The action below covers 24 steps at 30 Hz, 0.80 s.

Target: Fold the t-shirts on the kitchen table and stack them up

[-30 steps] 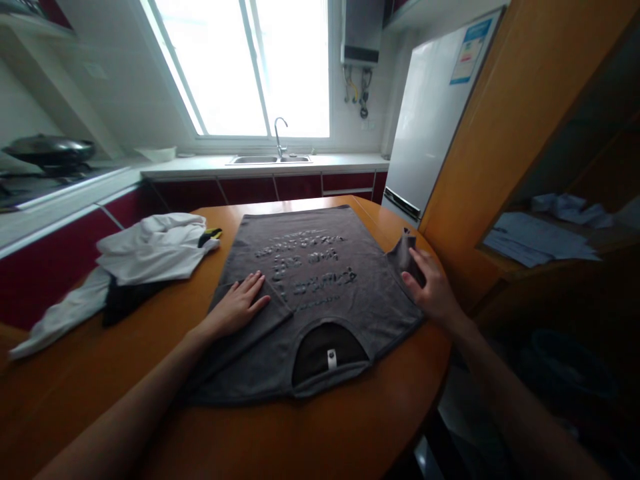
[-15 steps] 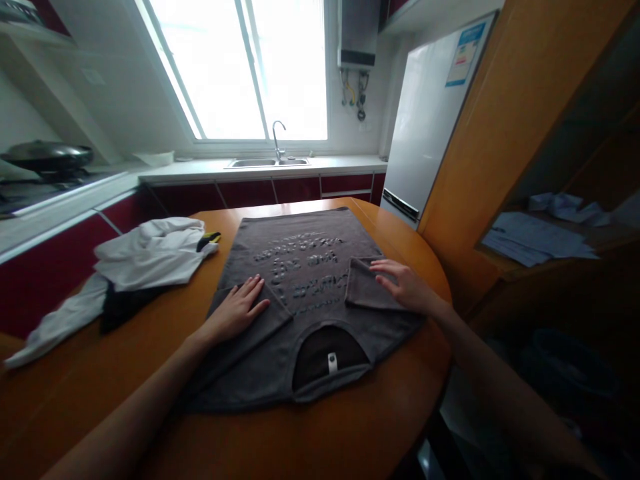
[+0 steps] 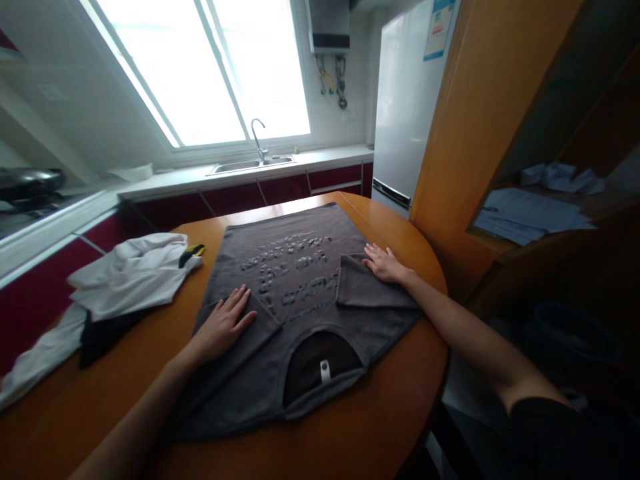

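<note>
A dark grey T-shirt [image 3: 310, 340] lies spread on the wooden table, its neckline toward me and raised lettering across its front. Both sleeves are folded inward over the body. My left hand [image 3: 223, 325] rests flat on the left folded sleeve, fingers stretched out. On the right sleeve [image 3: 367, 287], my right hand [image 3: 386, 264] lies palm down near the outer fold, fingers extended. Neither hand grips the cloth. A small white label [image 3: 325, 371] shows inside the collar.
White and black clothes [image 3: 127, 280] lie heaped on the left of the table [image 3: 320, 450]. Beyond it stand a counter with a sink [image 3: 253, 164], a fridge [image 3: 407, 100] at the right, and a pan [image 3: 30, 183] on the stove. Papers [image 3: 530, 213] fill a shelf on the right.
My right hand has shifted toward the outer, far part of the right sleeve and flattened. My left hand stays on the left sleeve. The view has turned a little to the right.
</note>
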{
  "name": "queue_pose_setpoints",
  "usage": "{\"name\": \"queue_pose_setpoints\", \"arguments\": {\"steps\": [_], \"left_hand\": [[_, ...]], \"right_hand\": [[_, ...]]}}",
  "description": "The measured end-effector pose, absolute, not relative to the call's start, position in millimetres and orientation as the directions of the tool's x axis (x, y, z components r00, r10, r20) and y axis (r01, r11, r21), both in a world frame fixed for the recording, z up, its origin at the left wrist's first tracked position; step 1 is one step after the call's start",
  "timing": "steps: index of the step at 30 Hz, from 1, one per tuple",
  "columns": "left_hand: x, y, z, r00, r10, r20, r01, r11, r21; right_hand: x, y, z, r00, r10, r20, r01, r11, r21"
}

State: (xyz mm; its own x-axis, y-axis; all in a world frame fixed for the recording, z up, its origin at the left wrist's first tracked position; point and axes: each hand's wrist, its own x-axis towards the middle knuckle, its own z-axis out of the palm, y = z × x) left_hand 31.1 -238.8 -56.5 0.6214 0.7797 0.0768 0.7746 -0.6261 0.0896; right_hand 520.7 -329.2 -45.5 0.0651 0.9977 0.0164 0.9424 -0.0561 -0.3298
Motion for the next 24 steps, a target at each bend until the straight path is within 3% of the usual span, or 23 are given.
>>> {"name": "queue_pose_setpoints", "arguments": {"steps": [7,12,16,20,22,24], "left_hand": [[61,-246,-13,0.681,0.713,0.166,0.686,-0.701,0.198],[154,-282,15,0.845,0.534,0.039,0.493,-0.804,0.332],[217,-314,16,0.950,0.304,0.071,0.296,-0.949,0.109],[240,-324,13,0.977,0.187,0.099,0.198,-0.974,-0.109],[238,-324,14,0.976,0.180,0.121,0.196,-0.972,-0.129],[233,-321,18,0.979,0.183,0.096,0.190,-0.979,-0.071]], "right_hand": [[527,-327,-55,0.060,0.998,0.015,0.932,-0.050,-0.358],[528,-327,-56,0.055,0.998,0.038,0.925,-0.036,-0.379],[527,-328,-56,0.055,0.997,0.048,0.923,-0.032,-0.383],[525,-328,-56,0.063,0.997,0.054,0.919,-0.037,-0.393],[525,-328,-56,0.069,0.996,0.052,0.916,-0.043,-0.399],[524,-328,-56,0.073,0.996,0.044,0.915,-0.050,-0.399]]}}
